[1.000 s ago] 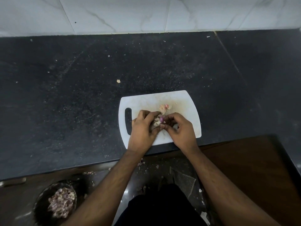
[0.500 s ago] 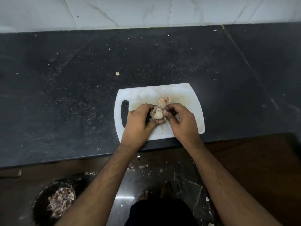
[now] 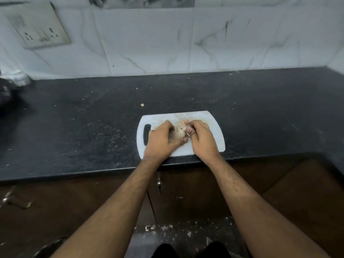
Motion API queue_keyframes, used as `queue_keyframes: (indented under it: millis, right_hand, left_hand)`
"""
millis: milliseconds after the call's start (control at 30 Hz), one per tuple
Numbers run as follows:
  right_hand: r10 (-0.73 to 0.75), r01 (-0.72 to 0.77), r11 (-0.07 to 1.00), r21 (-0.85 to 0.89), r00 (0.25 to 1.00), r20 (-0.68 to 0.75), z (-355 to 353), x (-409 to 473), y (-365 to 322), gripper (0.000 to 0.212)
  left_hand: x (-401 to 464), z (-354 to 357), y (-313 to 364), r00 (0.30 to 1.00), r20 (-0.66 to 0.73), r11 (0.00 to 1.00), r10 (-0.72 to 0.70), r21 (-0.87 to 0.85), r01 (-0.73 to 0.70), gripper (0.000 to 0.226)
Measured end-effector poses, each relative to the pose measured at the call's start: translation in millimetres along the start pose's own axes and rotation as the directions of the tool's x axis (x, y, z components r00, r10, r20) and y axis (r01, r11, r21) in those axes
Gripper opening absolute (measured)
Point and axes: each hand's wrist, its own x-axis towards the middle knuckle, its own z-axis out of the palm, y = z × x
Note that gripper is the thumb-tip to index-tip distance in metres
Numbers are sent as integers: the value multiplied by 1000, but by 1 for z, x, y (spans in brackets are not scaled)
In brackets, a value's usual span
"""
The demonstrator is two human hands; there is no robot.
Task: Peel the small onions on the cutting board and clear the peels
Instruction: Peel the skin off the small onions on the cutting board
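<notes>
A white cutting board point(image 3: 214, 127) with a handle slot lies at the front edge of the black counter point(image 3: 93, 131). Over its middle, my left hand point(image 3: 162, 140) cups a small pale onion point(image 3: 179, 133), fingers curled round it and thumb under it. My right hand point(image 3: 202, 138) meets it from the right and pinches the onion's top with thumb and fingertips. A few pinkish peel scraps point(image 3: 183, 122) lie on the board just behind the hands. Most of the onion is hidden by my fingers.
A marble-tiled wall with a switch plate point(image 3: 39, 28) rises behind the counter. A small crumb point(image 3: 142, 104) lies on the counter behind the board. Dark objects sit at the far left point(image 3: 7, 90). Brown cabinet doors point(image 3: 279, 183) and peel bits on the floor point(image 3: 158, 228) are below.
The view has tilted up, so the wall shows and the floor bowl has left the frame. Both hands stay on the onion over the board, the right fingers shifted onto its top.
</notes>
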Motion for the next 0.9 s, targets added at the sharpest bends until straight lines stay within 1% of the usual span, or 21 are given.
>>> queue_keyframes:
  millis: [133,267,300,333,400,467,533,667,800,900]
  right_hand:
    - [23,-17,997,76,997,-74,0,-1,-4,15]
    - [97,-75,985,153,985,-144,-1,-1,-1,11]
    - [112,-88,983,164,983,-146,0,-1,0,11]
    - [121,-97,981,167,983,-138,1,0,0,15]
    - [99,-85,989,120,988,-118,4,2,0,25]
    - [58,-47,994,102,993,-102,7,3,0,27]
    - [39,-27,990,141,996,-80,6,3,-2,28]
    - [17,-14,989,150,1000,-23,4,1,-2,19]
    - [35,-20,977,214,997,-64,1,0,-2,14]
    - [105,-80,957,279,992,-76,1,0,0,11]
  left_hand:
    - [-3,-1,3,1000,-16,997,26,69,-24,47]
    - [-4,-1,4,999,-20,998,30,59,-28,48]
    - [-4,-1,4,999,-21,997,37,62,-35,48]
    - [-3,-1,4,999,-22,997,45,70,-43,47]
    - [-2,1,2,998,-22,995,57,85,-55,47]
    - [-1,3,-3,997,-19,995,74,64,-73,45]
    - [-1,3,-6,995,-9,995,100,26,-99,41]
    - [-1,2,-8,988,27,988,151,0,-152,39]
    - [1,3,-9,986,12,985,167,37,-167,45]
    - [2,4,-11,986,8,985,166,37,-166,48]
